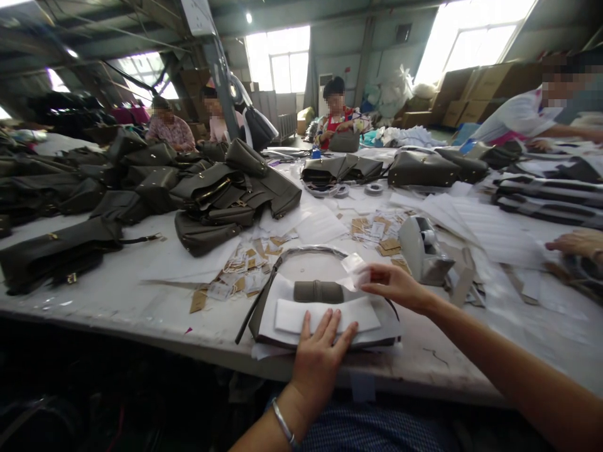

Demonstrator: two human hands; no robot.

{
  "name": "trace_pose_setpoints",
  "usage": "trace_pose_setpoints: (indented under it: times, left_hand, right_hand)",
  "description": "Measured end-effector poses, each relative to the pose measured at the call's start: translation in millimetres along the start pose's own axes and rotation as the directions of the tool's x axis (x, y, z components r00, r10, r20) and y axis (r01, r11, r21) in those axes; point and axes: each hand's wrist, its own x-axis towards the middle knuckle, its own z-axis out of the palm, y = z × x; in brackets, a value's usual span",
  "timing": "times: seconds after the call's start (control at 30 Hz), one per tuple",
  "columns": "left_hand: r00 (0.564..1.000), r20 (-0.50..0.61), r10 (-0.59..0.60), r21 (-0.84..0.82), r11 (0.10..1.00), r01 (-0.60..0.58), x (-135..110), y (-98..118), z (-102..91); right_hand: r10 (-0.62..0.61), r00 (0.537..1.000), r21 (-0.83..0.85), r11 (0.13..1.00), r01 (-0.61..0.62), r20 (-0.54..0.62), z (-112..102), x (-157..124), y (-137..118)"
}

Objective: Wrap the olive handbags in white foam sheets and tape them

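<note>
A dark grey-green handbag (255, 317) lies flat at the table's near edge, its handle curving away from me. White foam sheet (269, 325) covers most of its body, with a grey flap showing through above a folded foam strip (288, 314). My left hand (323, 339) rests on that strip, fingers spread flat. Just right of the flap, my right hand (389, 285) pinches a small translucent plastic piece (354, 265) between thumb and fingers, held slightly over the bag. What kind of plastic it is, I cannot make out.
A tape dispenser (421, 251) stands right of the bag. Brown and white tags (247, 270) lie scattered behind it. Handbags (221, 194) are heaped at the left. Foam sheets (490, 226) cover the right side, where another person's hand (577, 242) reaches in. Several co-workers sit or stand beyond.
</note>
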Motion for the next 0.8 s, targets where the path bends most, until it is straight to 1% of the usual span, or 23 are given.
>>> trace_pose_setpoints:
  times: [0.03, 0.1, 0.17, 0.2, 0.27, 0.33, 0.4, 0.5, 0.57, 0.67, 0.8]
  left_hand:
    - [1.0, 0.011, -0.005, -0.007, 1.0, 0.005, 0, 0, -0.9]
    - [0.999, 0.028, -0.016, -0.02, 1.0, 0.017, 1, 1, -2.2]
    - [0.999, 0.042, -0.028, -0.033, 0.999, 0.03, 1, 2, -3.1]
    - [0.998, 0.048, -0.035, -0.038, 0.999, 0.037, 1, 2, -3.4]
    - [0.997, 0.059, -0.048, -0.045, 0.998, 0.051, 2, 4, -3.7]
    - [0.995, 0.072, -0.066, -0.059, 0.996, 0.07, 3, 5, -3.9]
    - [0.993, 0.084, -0.084, -0.071, 0.993, 0.09, 4, 6, -4.6]
    - [0.991, 0.094, -0.09, -0.048, 0.994, 0.095, 5, 8, -7.4]
    - [0.993, 0.098, -0.073, -0.006, 0.997, 0.074, 6, 9, -10.3]
    - [0.994, 0.098, -0.052, 0.042, 0.998, 0.048, 6, 11, -14.2]
    - [0.991, 0.129, -0.041, 0.035, 0.999, 0.037, 6, 12, -15.9]
  right_hand:
    - [-0.022, 1.0, -0.091, 0.996, 0.02, -0.019, 2, -11, -4]
    - [-0.089, 0.996, -0.274, 0.959, 0.076, -0.032, 8, -33, -9]
    - [-0.208, 0.978, -0.392, 0.898, 0.198, 0.018, 17, -54, -8]
    - [-0.28, 0.958, -0.429, 0.859, 0.279, 0.061, 22, -63, -6]
    - [-0.413, 0.9, -0.49, 0.761, 0.425, 0.139, 33, -77, -1]
    - [-0.5, 0.85, -0.565, 0.658, 0.497, 0.165, 44, -86, 5]
    - [-0.55, 0.818, -0.641, 0.57, 0.513, 0.166, 53, -93, 12]
    - [-0.597, 0.79, -0.717, 0.491, 0.495, 0.137, 61, -101, 19]
    - [-0.624, 0.773, -0.744, 0.461, 0.484, 0.115, 65, -106, 21]
    - [-0.638, 0.761, -0.764, 0.431, 0.48, 0.118, 68, -114, 23]
    - [-0.65, 0.748, -0.77, 0.408, 0.491, 0.134, 71, -119, 27]
